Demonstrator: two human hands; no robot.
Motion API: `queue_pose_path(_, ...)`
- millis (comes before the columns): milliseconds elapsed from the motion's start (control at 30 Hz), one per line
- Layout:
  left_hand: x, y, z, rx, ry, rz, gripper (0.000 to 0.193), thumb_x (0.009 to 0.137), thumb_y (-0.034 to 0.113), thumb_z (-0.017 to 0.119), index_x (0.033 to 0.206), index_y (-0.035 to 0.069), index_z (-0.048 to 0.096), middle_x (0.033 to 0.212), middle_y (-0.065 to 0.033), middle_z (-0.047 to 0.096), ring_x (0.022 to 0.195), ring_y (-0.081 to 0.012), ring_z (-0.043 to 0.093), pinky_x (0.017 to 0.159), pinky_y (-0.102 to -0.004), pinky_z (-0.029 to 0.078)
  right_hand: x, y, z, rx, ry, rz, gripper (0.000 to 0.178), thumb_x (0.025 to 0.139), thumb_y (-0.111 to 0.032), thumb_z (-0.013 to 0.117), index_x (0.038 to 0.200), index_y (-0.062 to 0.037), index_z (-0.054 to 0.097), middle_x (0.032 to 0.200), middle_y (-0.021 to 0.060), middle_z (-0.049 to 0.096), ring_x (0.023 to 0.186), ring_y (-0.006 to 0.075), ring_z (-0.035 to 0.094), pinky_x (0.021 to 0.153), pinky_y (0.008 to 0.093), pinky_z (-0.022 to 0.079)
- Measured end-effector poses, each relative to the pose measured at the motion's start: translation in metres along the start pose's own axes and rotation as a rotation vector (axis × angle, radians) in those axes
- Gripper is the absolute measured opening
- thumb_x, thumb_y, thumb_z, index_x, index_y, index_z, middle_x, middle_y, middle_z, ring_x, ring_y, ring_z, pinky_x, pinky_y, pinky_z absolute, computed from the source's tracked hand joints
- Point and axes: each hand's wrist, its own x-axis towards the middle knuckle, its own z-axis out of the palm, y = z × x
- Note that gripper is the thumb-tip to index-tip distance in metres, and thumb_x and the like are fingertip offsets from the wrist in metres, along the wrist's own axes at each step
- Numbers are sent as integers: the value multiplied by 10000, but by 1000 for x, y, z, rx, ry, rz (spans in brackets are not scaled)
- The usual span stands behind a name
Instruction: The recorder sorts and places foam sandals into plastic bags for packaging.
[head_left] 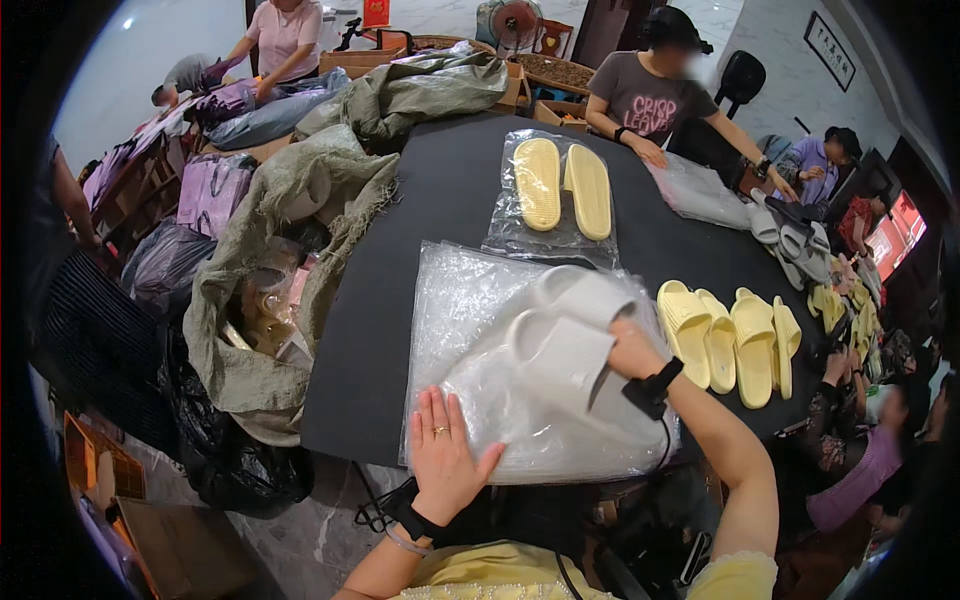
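My left hand (446, 452) lies flat with fingers spread on a stack of clear plastic bags (455, 330) at the near edge of the dark table. My right hand (636, 350) is closed on a pair of light grey slide sandals (562, 362), held over the bags with their toe straps toward the left. The sandals are slightly blurred, and their heel ends are partly hidden behind the hand. Beyond the stack, a pair of yellow slide sandals (540, 185) lies in a clear bag. Several more yellow slides (755, 345) stand in a row right of my right hand.
A large woven sack (250, 370) with packaged items inside stands along the table's left side. Across the table, a person (655, 100) touches another stack of plastic bags (700, 188). Grey slides (790, 240) and more yellow slides lie along the right edge. A cardboard box (185, 545) sits at lower left.
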Motion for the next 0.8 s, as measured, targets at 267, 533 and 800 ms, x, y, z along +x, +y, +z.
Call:
queue_pose_path(267, -1, -2, -3, 6, -1, -14, 824, 765, 495, 586, 1328, -56, 342, 1413, -267, 260, 1324, -419, 213, 1057, -510, 170, 9, -72, -63, 94, -268, -194, 275, 760, -175, 613, 985, -20, 646, 1015, 199, 618, 934, 345, 594, 812, 376, 469)
queue_pose_path(533, 1, -1, -4, 74, -157, 32, 564, 761, 462, 587, 1194, 102, 562, 1326, -113, 455, 1229, -329, 385, 1028, -498, 211, 65, -82, 36, -85, -441, -332, 240, 768, -203, 575, 864, 10, 628, 964, 209, 592, 904, 372, 567, 788, 406, 465)
queue_pose_path(800, -2, -3, -1, -13, 68, -9, 658, 774, 529, 577, 1275, 110, 499, 1391, -112, 381, 1300, -358, 294, 1042, -498, 195, 107, -34, 13, -29, -11, -22, 281, 736, -108, 531, 963, 24, 630, 1044, 256, 589, 979, 391, 559, 833, 390, 457)
